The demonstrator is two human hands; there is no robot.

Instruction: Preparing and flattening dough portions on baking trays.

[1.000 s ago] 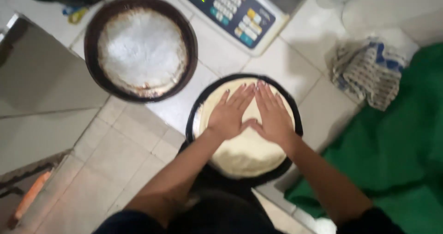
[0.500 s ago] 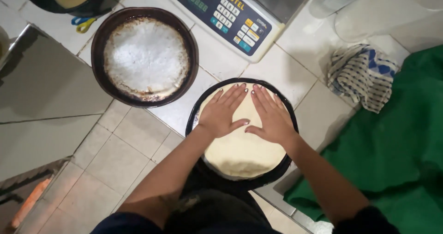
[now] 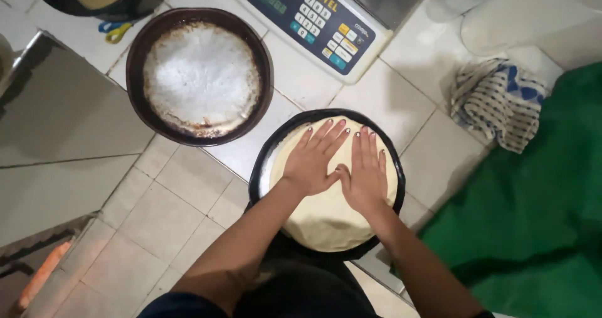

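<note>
On the tiled counter, your hands press dough.
Your left hand (image 3: 311, 161) and right hand (image 3: 365, 177) lie flat, thumbs touching, on dough (image 3: 326, 217) hiding the dark pan (image 3: 262, 167) floor.

Bare white tiled counter (image 3: 433, 161) open to the right of the dark pan (image 3: 260, 174), striped cloth (image 3: 495, 101) and green fabric (image 3: 539, 230) beyond, floured round pan (image 3: 141, 98) close on the left, scale (image 3: 320, 26) blocking the far side.
</note>
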